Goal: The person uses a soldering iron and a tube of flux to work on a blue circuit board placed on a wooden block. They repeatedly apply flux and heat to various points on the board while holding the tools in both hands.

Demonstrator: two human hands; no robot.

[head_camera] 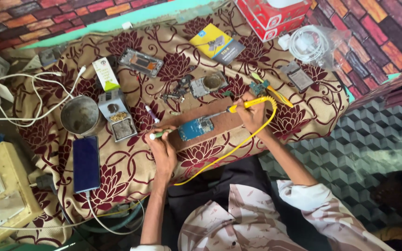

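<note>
A blue circuit board (pixel 195 128) lies on a brown wooden board (pixel 224 123) on the cloth-covered table. My right hand (pixel 254 115) grips a yellow-handled soldering iron (pixel 248 104), its metal tip pointing left at the circuit board's upper right corner. The iron's yellow cable (pixel 238 146) loops down past the table edge. My left hand (pixel 163 148) holds a small white-and-green tube (pixel 158 135) just left of the circuit board.
A dark smartphone (pixel 86 163) on a white cable lies at the left, beside a metal cup (pixel 80 115) and a soldering stand (pixel 118 118). Phone frames, loose screws, a yellow-blue box (pixel 217 44), a red box (pixel 275 16) and coiled white cables (pixel 308 44) crowd the back.
</note>
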